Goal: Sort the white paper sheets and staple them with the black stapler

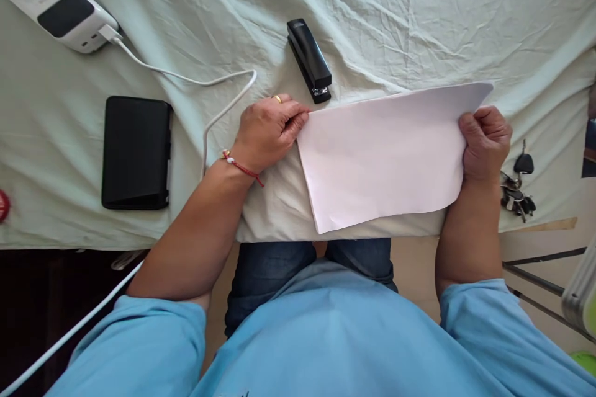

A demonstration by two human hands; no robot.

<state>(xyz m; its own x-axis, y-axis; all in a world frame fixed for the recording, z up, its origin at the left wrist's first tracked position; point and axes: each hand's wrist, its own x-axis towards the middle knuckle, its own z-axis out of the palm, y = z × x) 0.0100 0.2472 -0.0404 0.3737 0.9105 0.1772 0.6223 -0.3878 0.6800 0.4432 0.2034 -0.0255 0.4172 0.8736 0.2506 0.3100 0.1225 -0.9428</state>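
Note:
A stack of white paper (382, 158) is held just over the near edge of the table, its long side running left to right. My left hand (272, 127) pinches the stack's far left corner between thumb and fingers. At the opposite end, my right hand (487, 141) grips the right edge, thumb on top and fingers curled behind. The far right corner bends up a little past that thumb. Just beyond the paper's far left corner lies a black stapler (310, 59), apart from both hands, its front end pointing toward me.
A pale green cloth (372, 18) with wrinkles covers the table. To the left lie a black tablet-like device (136, 152) and a white power strip (69, 9) with a white cable (186, 80) plugged in. A bunch of keys (516, 195) rests beside my right forearm.

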